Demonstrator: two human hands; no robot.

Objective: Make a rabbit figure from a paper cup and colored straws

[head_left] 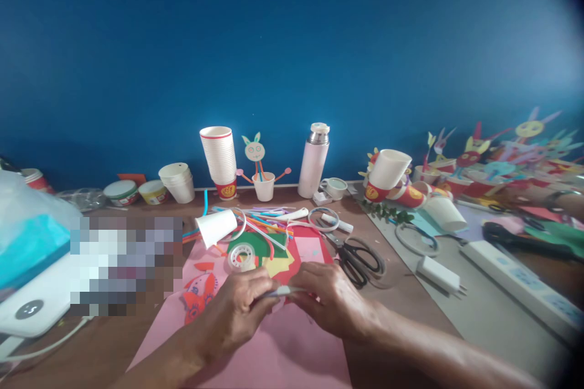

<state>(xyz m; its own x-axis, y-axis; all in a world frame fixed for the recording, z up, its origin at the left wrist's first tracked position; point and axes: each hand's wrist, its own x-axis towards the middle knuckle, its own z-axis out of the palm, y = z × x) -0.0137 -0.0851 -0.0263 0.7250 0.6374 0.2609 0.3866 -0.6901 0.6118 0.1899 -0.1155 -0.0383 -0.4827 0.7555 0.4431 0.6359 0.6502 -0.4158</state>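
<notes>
Both hands meet over a pink paper sheet [274, 355]. My left hand [239, 304] is closed round one end of a small whitish-grey object [283, 290], blurred and too small to name. The fingers of my right hand [333, 298] pinch its other end. Just beyond my left hand lies a white tape roll [241, 257]. Red cut-out shapes [199, 295] rest on the pink sheet to the left. Green paper [255, 243] and red paper [310, 242] lie beyond the hands. Black-handled scissors [360, 258] are to the right of my right hand.
A tipped white cup [216, 228] lies near scattered coloured straws [269, 219]. Behind stand a cup stack [218, 155], a rabbit-faced cup figure [263, 185] and a pink flask [314, 164]. A power strip [524, 285] is at right, a white device [41, 301] at left.
</notes>
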